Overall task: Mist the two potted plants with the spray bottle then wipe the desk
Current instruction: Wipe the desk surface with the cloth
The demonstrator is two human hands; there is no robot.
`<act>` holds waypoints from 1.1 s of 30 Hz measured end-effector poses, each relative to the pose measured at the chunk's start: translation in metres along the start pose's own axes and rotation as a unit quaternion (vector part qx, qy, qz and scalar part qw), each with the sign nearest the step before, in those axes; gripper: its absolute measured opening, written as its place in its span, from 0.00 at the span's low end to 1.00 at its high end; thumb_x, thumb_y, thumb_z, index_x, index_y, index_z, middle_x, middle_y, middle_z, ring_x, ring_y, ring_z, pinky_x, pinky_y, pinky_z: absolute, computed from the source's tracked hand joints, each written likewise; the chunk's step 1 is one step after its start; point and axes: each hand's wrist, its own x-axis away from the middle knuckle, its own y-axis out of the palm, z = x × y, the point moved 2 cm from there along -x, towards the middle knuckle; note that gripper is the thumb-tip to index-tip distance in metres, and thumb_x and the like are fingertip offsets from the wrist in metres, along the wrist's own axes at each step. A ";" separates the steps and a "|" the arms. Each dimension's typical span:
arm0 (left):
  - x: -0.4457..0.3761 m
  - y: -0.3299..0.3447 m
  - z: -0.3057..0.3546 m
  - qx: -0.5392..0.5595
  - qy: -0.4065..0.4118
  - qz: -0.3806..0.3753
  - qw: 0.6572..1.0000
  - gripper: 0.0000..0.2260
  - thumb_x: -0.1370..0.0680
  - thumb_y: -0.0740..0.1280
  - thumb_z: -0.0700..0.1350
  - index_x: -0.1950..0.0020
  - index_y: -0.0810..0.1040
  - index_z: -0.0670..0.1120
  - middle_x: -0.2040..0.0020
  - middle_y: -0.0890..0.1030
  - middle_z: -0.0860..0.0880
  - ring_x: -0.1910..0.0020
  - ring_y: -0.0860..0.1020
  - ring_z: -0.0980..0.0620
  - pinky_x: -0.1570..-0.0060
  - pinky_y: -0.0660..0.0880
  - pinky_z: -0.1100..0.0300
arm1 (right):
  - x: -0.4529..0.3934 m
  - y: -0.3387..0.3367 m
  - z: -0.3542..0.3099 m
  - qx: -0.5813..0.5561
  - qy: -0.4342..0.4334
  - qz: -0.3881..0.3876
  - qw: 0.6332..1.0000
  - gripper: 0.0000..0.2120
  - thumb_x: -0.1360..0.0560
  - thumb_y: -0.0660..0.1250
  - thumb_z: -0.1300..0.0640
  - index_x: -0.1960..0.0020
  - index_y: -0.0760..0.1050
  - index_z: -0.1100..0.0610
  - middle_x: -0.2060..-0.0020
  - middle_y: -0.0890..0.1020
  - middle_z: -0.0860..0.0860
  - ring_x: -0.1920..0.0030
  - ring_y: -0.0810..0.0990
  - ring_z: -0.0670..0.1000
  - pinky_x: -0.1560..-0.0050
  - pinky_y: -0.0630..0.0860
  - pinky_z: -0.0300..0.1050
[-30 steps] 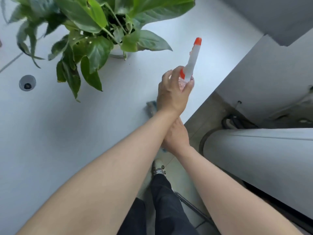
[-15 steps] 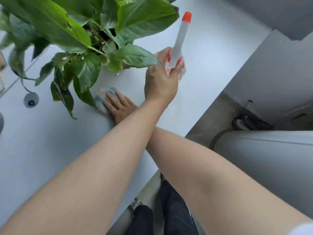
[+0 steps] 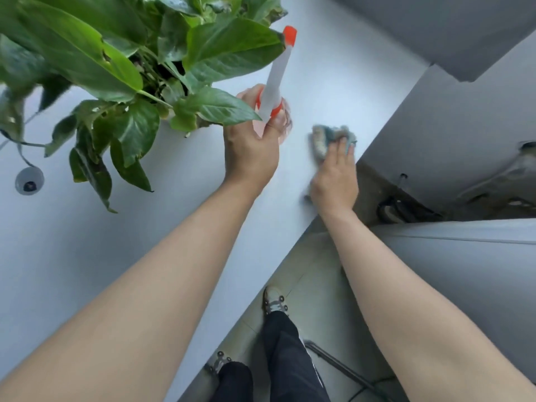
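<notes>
Head view: left hand [image 3: 251,153] grip clenched round clear spray bottle [image 3: 274,91], slim white neck, orange tip toward 12 o'clock. At 3 o'clock, right hand [image 3: 336,177] flat, pressing crumpled blue cloth [image 3: 327,137] onto smooth pale tabletop [image 3: 87,256]. At 10 o'clock, glossy broad-leaved potted plant [image 3: 130,74].

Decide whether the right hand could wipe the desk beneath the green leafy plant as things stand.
Probably not directly: the left hand, holding the white and orange spray bottle, sits between the right hand and the plant.
</notes>
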 end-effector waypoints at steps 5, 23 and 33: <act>0.007 0.003 -0.002 -0.017 -0.023 -0.006 1.000 0.14 0.23 0.67 0.41 0.38 0.75 0.42 0.48 0.76 0.55 0.47 0.74 0.58 0.46 0.70 0.73 | 0.029 -0.059 0.083 -0.095 0.196 0.099 0.971 0.22 0.20 0.51 0.63 0.26 0.63 0.58 0.22 0.61 0.53 0.27 0.66 0.58 0.39 0.68 0.52; -0.009 0.000 -0.017 -0.075 -0.036 -0.023 0.996 0.12 0.23 0.67 0.43 0.41 0.74 0.50 0.46 0.76 0.51 0.45 0.75 0.54 0.40 0.70 0.65 | 0.068 0.030 -0.015 0.076 -0.245 -0.117 0.959 0.25 0.18 0.52 0.50 0.23 0.62 0.56 0.23 0.61 0.61 0.24 0.58 0.66 0.26 0.56 0.62; 0.000 0.010 -0.006 -0.103 -0.064 -0.044 0.992 0.14 0.21 0.65 0.44 0.36 0.74 0.48 0.49 0.70 0.58 0.50 0.72 0.58 0.48 0.68 0.69 | -0.016 -0.065 0.028 -0.131 0.148 0.049 0.979 0.22 0.16 0.49 0.60 0.23 0.59 0.55 0.20 0.54 0.53 0.25 0.64 0.57 0.34 0.66 0.49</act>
